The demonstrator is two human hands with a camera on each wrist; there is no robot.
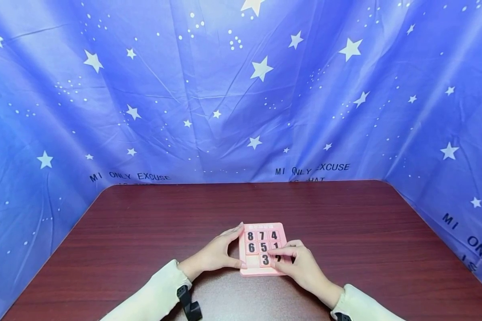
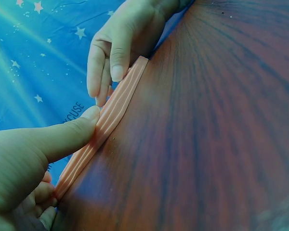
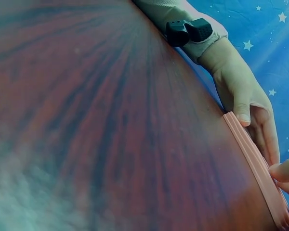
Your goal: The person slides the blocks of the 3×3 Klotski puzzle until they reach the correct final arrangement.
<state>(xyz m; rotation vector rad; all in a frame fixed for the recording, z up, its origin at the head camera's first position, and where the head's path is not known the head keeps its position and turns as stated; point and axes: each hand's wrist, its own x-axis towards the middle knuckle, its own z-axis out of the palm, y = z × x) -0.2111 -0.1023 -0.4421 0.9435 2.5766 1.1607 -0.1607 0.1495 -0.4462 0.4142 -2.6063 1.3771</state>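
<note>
A pink sliding number puzzle (image 1: pixel 261 272) lies on the table, its square tiles in three rows: 8 7 4, then 6 5 1, then a gap at lower left followed by 3 and 2. Along its left side my left hand (image 1: pixel 214 256) grips the frame, thumb at the lower corner and fingers at the upper one. Over the right side is my right hand (image 1: pixel 307 266), fingertips on the tiles around 5 and 3; it partly covers the 1 and 2. The left wrist view shows the puzzle's ridged edge (image 2: pixel 113 113) from the side.
The dark red wood-grain table (image 1: pixel 144 232) extends around the puzzle. Behind it and at both sides hangs a blue curtain (image 1: pixel 209 80) with white stars and lettering. A black strap device (image 1: pixel 189 303) sits at the left cuff.
</note>
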